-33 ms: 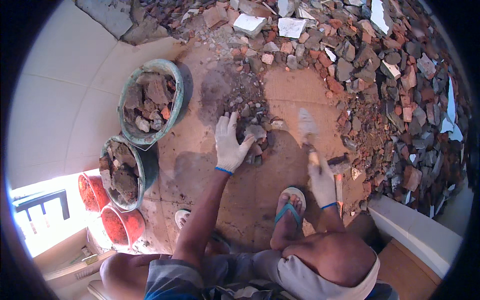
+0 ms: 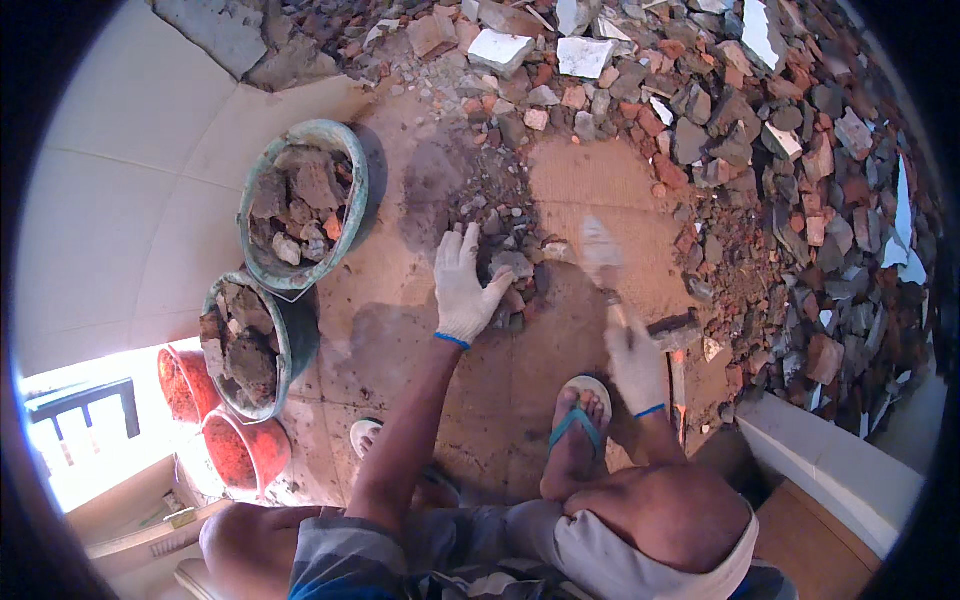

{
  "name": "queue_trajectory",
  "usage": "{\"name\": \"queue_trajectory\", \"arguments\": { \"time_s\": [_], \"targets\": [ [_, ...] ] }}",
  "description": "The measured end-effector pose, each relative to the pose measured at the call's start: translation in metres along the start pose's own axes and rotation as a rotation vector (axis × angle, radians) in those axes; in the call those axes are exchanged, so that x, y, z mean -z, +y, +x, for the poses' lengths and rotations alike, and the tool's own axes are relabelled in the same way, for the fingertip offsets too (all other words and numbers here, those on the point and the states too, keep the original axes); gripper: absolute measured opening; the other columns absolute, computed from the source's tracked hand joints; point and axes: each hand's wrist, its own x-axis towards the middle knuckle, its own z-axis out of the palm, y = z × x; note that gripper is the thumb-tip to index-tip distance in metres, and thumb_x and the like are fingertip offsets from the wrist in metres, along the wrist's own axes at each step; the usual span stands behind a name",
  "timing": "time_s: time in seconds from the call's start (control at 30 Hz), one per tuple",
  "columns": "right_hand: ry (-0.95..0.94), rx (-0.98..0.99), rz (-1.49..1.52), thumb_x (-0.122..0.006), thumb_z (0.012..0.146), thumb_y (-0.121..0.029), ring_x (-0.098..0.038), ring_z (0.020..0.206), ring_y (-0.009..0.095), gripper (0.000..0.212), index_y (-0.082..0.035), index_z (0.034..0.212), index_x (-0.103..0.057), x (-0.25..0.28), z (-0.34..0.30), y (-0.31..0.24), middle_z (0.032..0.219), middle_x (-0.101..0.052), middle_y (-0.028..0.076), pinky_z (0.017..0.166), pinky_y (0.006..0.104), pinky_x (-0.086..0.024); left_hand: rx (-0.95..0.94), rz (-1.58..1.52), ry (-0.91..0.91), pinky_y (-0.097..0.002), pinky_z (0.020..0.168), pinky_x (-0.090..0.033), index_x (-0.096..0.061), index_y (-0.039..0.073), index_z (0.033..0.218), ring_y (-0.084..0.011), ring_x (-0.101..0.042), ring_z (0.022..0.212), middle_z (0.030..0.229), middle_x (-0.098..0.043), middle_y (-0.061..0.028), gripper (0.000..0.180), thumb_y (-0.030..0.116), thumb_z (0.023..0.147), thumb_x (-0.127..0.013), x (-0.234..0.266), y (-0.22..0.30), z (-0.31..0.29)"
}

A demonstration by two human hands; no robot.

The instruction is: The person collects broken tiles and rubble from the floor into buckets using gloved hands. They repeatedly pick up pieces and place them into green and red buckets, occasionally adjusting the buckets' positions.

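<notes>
My left hand [image 2: 462, 292], in a pale knit glove with a blue cuff, has its fingers stretched out and thumb apart. It rests at the left side of a small heap of broken stones and grit [image 2: 512, 262], holding nothing. My right hand [image 2: 636, 368], gloved the same way, is closed round the handle of a trowel [image 2: 601, 243]. The trowel's pale blade points away from me over the floor, right of the heap, and is slightly blurred. Just right of that hand lies a hammer [image 2: 672, 330] with an orange-marked handle.
Two green buckets [image 2: 362, 205] of rubble stand at the left, beside two red tubs [image 2: 262, 455]. A large pile of broken brick and tile [image 2: 800, 200] spreads along the far side and right. A pale wall [image 2: 120, 200] rises at the left; a low ledge [image 2: 830, 465] runs at lower right.
My right hand and the trowel have shifted slightly left, toward the small heap. The left hand has barely moved, and the heap looks the same.
</notes>
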Motion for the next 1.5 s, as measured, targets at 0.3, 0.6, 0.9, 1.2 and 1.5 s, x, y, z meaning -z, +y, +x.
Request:
{"name": "queue_trajectory", "arguments": {
  "time_s": [0.3,0.6,0.9,1.2,1.5],
  "targets": [
    [-0.399,0.036,0.052,-0.067,0.110,-0.038,-0.078,0.084,0.034,0.063,-0.008,0.164,-0.056,-0.056,0.011,-0.055,0.106,-0.079,0.021,0.077,0.0456,-0.060,0.081,-0.049,0.044,-0.0583,0.128,-0.039,-0.066,0.011,0.152,-0.0501,-0.046,0.154,0.163,-0.052,-0.0326,0.078,0.043,0.086,-0.094,-0.010,0.011,0.010],
    [-0.380,0.110,0.062,-0.068,0.111,-0.034,-0.078,0.091,0.034,0.061,-0.003,0.163,-0.056,-0.049,-0.016,-0.084,0.114,-0.078,0.025,0.080,0.0435,-0.061,0.168,-0.559,0.253,-0.0515,0.130,-0.039,-0.067,0.008,0.144,-0.0409,-0.048,0.155,0.161,-0.056,-0.0213,0.055,0.018,0.094,-0.086,-0.009,0.029,0.013],
    [-0.311,0.604,0.049,-0.069,0.110,-0.026,-0.073,0.126,0.050,0.059,-0.001,0.161,-0.056,-0.044,-0.029,-0.191,0.136,-0.074,0.032,0.100,0.0497,-0.061,0.014,-0.836,0.635,-0.0423,0.117,-0.050,-0.055,0.001,0.151,-0.0245,-0.064,0.132,0.152,-0.061,-0.0157,0.050,0.019,0.107,-0.071,0.092,0.054,0.075],
    [-0.062,1.025,-0.071,-0.073,0.105,-0.024,-0.073,0.115,0.051,0.062,-0.006,0.161,-0.055,-0.106,0.031,-0.226,0.130,-0.075,0.030,0.097,0.0571,-0.061,0.400,-0.017,0.800,-0.0464,0.125,-0.042,-0.044,-0.014,0.164,-0.0382,-0.056,0.145,0.157,-0.057,-0.0308,0.088,0.026,0.097,-0.085,0.212,-0.008,0.077],
    [-0.704,-0.032,-0.014,-0.066,0.113,-0.045,-0.053,0.066,0.006,0.060,-0.012,0.163,-0.062,0.061,0.007,-0.083,0.090,-0.066,-0.003,0.057,0.0256,-0.041,-0.083,-0.228,0.429,-0.0465,0.122,-0.049,-0.048,-0.002,0.167,-0.0379,-0.058,0.147,0.163,-0.054,-0.0230,0.084,0.000,0.092,-0.083,0.094,-0.007,0.047]
  ]
}}
